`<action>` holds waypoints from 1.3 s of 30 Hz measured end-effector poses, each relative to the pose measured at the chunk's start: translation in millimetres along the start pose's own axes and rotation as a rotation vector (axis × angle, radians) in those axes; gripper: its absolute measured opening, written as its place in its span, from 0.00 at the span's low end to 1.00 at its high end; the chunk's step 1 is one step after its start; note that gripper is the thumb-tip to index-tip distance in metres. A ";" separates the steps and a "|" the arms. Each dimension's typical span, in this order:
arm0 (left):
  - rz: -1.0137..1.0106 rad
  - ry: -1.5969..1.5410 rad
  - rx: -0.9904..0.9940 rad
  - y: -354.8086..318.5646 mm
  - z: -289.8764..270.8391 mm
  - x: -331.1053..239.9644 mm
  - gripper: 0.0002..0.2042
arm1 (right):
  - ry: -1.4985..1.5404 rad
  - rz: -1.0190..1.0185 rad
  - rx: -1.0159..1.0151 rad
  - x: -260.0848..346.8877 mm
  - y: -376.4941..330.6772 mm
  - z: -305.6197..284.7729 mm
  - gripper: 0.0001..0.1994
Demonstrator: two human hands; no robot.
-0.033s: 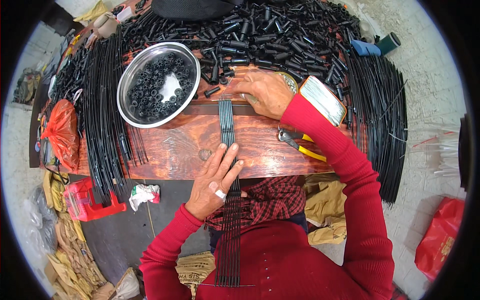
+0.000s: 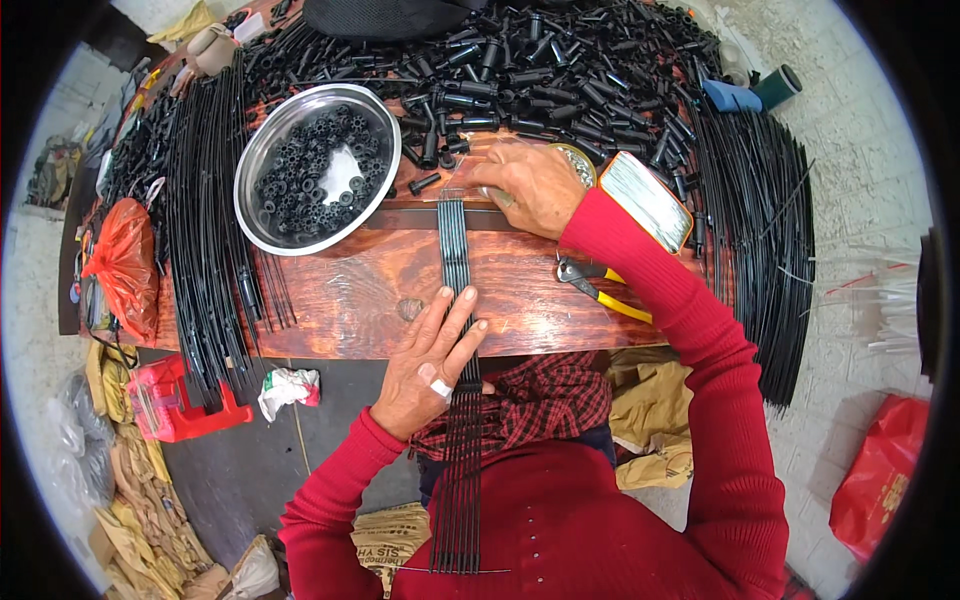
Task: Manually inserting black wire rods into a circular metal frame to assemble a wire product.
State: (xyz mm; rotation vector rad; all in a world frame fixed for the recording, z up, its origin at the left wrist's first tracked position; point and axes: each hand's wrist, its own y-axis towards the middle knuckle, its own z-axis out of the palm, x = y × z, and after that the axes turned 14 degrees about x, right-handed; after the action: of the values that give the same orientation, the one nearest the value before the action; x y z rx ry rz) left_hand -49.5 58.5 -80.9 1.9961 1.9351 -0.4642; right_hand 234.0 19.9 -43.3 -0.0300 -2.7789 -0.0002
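A bundle of thin black rods (image 2: 456, 260) is pinned flat on the wooden surface (image 2: 350, 290) by the left hand (image 2: 432, 365), fingers spread; its far end is covered by the right hand (image 2: 530, 185), fingers curled.

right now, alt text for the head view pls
Left hand presses a flat row of thin black rods onto a wooden bench, while the right hand rests at their far ends. A steel bowl of small black rings, black tubes and yellow-handled pliers lie nearby.
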 end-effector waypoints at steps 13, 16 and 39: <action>-0.017 -0.005 0.005 1.0 -1.4 -1.5 0.36 | 0.024 -0.071 -0.118 -6.0 2.4 12.3 0.11; 0.000 0.001 -0.002 1.3 -0.3 -0.5 0.37 | 0.037 -0.091 -0.134 -10.3 3.4 13.7 0.11; 0.020 0.022 -0.025 -1.0 2.2 0.2 0.38 | 0.091 0.030 -0.009 -0.6 2.4 1.5 0.09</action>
State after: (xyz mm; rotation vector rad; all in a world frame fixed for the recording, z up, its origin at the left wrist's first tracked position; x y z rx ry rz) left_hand -50.6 57.8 -82.9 2.0112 1.9222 -0.4133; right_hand 234.2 22.3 -44.9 -0.0728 -2.6875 -0.0062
